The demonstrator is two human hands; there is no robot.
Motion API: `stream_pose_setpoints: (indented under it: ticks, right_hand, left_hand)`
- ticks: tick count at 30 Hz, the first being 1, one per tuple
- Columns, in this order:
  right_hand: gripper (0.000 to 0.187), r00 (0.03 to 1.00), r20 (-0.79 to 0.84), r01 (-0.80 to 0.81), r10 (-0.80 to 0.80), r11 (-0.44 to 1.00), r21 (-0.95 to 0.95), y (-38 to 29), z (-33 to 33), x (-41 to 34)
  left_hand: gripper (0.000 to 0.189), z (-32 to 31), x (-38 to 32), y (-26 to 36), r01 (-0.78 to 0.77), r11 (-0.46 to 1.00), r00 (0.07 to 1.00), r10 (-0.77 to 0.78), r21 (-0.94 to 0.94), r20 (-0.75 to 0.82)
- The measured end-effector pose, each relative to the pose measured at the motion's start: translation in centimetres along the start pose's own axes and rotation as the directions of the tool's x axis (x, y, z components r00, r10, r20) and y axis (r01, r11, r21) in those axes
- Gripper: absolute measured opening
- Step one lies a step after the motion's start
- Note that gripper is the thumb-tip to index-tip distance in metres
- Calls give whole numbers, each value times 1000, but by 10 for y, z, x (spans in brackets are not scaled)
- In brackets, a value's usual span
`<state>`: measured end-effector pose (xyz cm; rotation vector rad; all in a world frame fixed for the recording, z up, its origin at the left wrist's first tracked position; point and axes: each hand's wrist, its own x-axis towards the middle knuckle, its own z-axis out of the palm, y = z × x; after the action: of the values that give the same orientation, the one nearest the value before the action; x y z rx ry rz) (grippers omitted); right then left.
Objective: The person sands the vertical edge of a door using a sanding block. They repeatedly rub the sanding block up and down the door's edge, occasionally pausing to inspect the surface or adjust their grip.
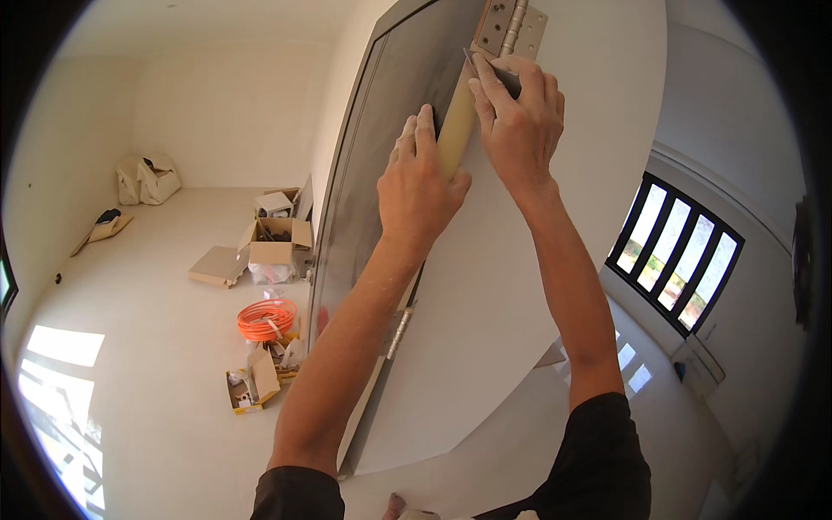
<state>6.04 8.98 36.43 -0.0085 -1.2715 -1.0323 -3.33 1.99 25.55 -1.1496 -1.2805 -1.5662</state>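
A grey door (390,84) stands on edge before me, its narrow side towards me, with a metal butt hinge (513,29) near the top and a lower hinge (401,331). My right hand (523,117) grips a thin dark flat tool (507,81), perhaps a scraper or blade, whose tip touches the door's edge just below the upper hinge. A pale yellow strip (457,127) runs down that edge. My left hand (422,172) lies flat against the door, fingers pointing up, thumb beside the strip; whether it holds anything under the palm is hidden.
On the floor at left are a coil of orange tubing (266,320), an open cardboard box (272,252), a flat carton (218,265) and a small open box (253,383). White sacks (148,180) lie by the far wall. A barred window (676,253) is at right.
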Motion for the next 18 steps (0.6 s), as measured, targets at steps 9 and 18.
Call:
stream_pose_setpoints:
  ticks: [9, 18]
  right_hand:
    - [28, 999, -29, 17, -17, 1000, 6, 3, 6, 4]
    - [28, 999, -30, 14, -13, 999, 49, 2, 2, 4]
  left_hand:
    - [79, -2, 2, 2, 14, 1000, 1000, -14, 14, -7]
    - [80, -5, 3, 6, 65, 997, 994, -68, 38, 85]
